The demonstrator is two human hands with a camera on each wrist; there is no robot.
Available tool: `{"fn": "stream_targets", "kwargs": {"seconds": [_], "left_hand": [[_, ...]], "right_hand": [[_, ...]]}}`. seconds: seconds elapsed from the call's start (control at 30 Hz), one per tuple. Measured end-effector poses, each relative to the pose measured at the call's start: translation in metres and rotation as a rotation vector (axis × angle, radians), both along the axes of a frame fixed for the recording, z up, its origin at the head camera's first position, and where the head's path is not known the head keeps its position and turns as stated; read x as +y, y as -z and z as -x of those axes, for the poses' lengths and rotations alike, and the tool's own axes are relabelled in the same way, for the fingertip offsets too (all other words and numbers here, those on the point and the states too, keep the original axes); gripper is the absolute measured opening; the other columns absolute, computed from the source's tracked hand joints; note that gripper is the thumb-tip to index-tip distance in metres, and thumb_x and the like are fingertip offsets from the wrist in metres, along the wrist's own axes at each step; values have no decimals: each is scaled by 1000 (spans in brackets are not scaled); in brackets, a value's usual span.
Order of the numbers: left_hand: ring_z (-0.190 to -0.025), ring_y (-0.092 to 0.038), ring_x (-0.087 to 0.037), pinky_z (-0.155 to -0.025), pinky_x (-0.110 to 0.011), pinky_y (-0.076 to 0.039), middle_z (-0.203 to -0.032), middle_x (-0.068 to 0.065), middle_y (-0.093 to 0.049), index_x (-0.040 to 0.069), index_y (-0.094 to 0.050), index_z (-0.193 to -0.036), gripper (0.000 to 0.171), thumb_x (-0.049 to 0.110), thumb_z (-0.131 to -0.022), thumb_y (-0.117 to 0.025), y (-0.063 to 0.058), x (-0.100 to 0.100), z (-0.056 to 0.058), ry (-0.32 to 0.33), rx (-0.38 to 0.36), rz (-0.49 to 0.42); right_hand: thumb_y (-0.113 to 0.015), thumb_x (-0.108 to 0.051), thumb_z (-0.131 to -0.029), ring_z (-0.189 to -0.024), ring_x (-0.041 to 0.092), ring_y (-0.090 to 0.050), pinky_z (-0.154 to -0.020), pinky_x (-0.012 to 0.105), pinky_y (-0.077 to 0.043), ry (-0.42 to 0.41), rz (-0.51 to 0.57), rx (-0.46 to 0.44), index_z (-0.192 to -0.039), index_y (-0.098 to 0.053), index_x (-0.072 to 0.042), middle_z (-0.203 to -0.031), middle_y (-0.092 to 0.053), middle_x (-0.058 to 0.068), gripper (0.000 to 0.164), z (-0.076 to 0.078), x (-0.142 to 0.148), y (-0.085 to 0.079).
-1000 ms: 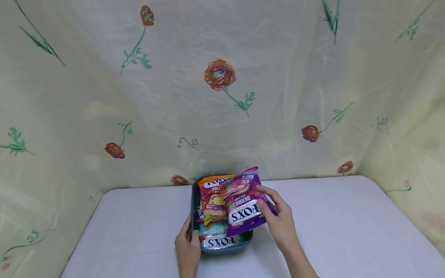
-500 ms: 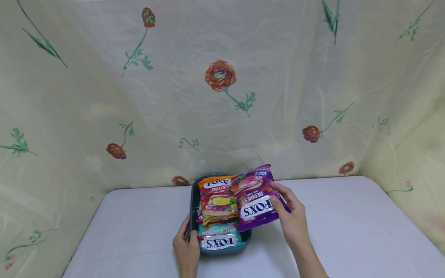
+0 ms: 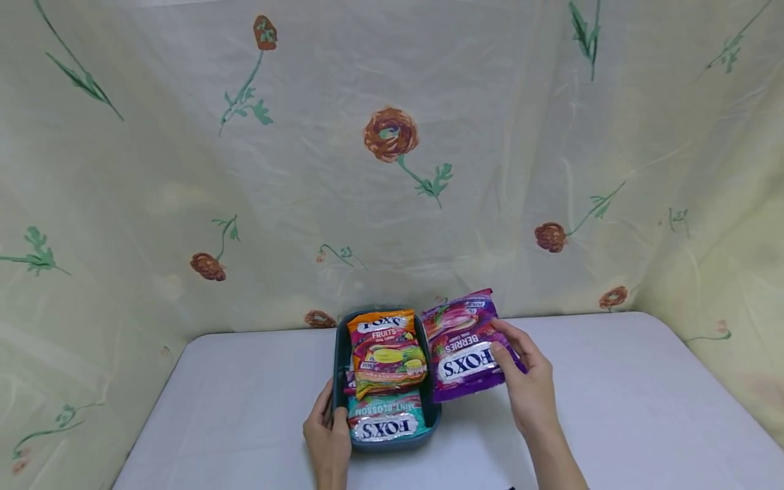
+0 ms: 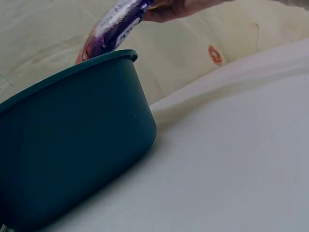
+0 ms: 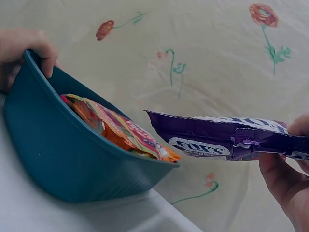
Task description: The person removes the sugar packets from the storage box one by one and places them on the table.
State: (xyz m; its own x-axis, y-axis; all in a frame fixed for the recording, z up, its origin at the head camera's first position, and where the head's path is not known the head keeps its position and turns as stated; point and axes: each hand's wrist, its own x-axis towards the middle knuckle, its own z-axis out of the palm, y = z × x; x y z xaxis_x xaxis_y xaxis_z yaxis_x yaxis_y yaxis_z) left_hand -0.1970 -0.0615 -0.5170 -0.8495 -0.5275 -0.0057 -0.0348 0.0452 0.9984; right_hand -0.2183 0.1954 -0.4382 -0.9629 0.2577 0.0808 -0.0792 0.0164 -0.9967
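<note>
- Worktop (image 3: 245, 408) keeps the blue-green tub (image 3: 395, 446) flat and upright.
- The tub holds an orange bag (image 3: 388, 354) at twelve o'clock and a teal bag (image 3: 386, 416) at six, its walls apparently containing them.
- The purple bag (image 3: 459, 340) is raised at the tub's two o'clock, seemingly high enough to clear it.
- Hands: the left hand (image 3: 327, 432) grips the tub at eight o'clock, presumably steadying it; the right hand (image 3: 529, 378) pinches the purple bag's three-o'clock edge.

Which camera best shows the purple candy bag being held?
The head view: the purple bag faces it, BERRIES readable though upside-down. The right wrist view shows it nearly edge-on; the left wrist view, only part, cut off at top.
</note>
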Motion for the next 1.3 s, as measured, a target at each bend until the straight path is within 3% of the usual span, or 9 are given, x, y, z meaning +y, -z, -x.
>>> {"fn": "stream_targets", "kwargs": {"seconds": [0.47, 0.6, 0.9, 1.3], "left_hand": [[-123, -55, -30, -100, -45, -44, -133, -18, -56, 6, -54, -132, 53, -3, -81, -45, -2, -5, -2, -22, -13, -13], [-123, -55, -30, -100, -45, -44, -133, -18, -56, 6, -54, -132, 52, -3, -81, -45, -2, -7, -2, -25, -21, -11], [-122, -55, -31, -100, -43, -45, -133, -19, -56, 5, -54, -132, 52, -4, -81, -45, -2, -8, -1, -14, -25, -2], [-123, -54, -31, -99, -42, -45, -133, -18, -56, 5, -54, -132, 52, -4, -82, -47, -1, -10, -1, 6, -26, 11]], "right_hand": [[-56, -22, -93, -108, 4, -57, -87, 13, -49, 8, 65, -2, -134, -52, -14, -134, -55, -1, 42, 7, 6, 12], [-55, -20, -94, -109, 3, -56, -89, 12, -48, 7, 66, -19, -135, -51, -13, -137, -53, 2, 41, 9, 6, 18], [-58, -20, -93, -106, 0, -57, -88, 11, -47, 0, 52, -54, -133, -52, -11, -127, -58, -8, 42, 17, 8, 37], [-55, -18, -94, -107, -3, -55, -89, 11, -48, -23, 74, -111, -135, -49, -11, -143, -46, 10, 43, 22, 12, 59]]}}
